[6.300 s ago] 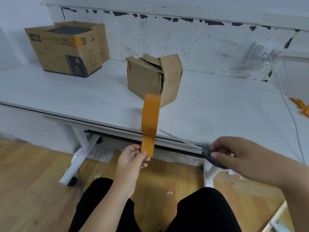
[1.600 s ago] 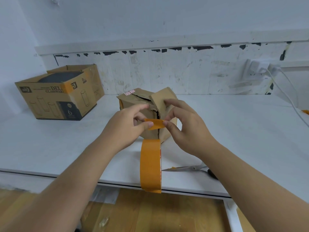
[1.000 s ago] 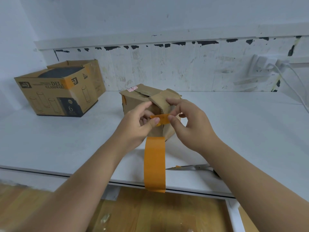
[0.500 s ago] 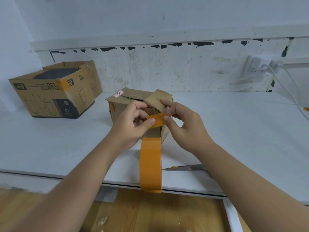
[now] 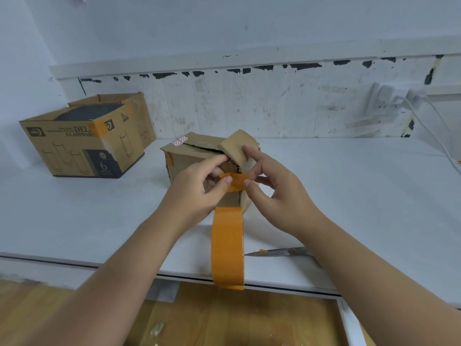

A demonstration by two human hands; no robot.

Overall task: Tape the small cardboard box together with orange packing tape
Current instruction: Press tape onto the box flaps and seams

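both hands are up at the near corner of the box (image 5: 192,161), pinching the top end of a strip of tape (image 5: 227,245) between them. the left hand (image 5: 197,188) grips the left edge of that end with thumb and forefinger, the other fingers curled behind. the right hand (image 5: 272,193) nips the right edge between thumb and a fingertip, its forefinger stretched up and touching the raised flap (image 5: 237,148) on top of the box. the held end is folded over flat, just in front of the box's split corner; i can't tell if it is stuck to the cardboard. the rest of the strip hangs straight down past the table (image 5: 349,196) edge, its lower end loose above the wooden floor.

the box sits mid-table, its top torn open along a jagged seam. scissors (image 5: 279,252) lie on the table just beside the hanging strip, partly under the right forearm. a bigger glassware carton (image 5: 84,143) stands well apart at the far left, near the wall.
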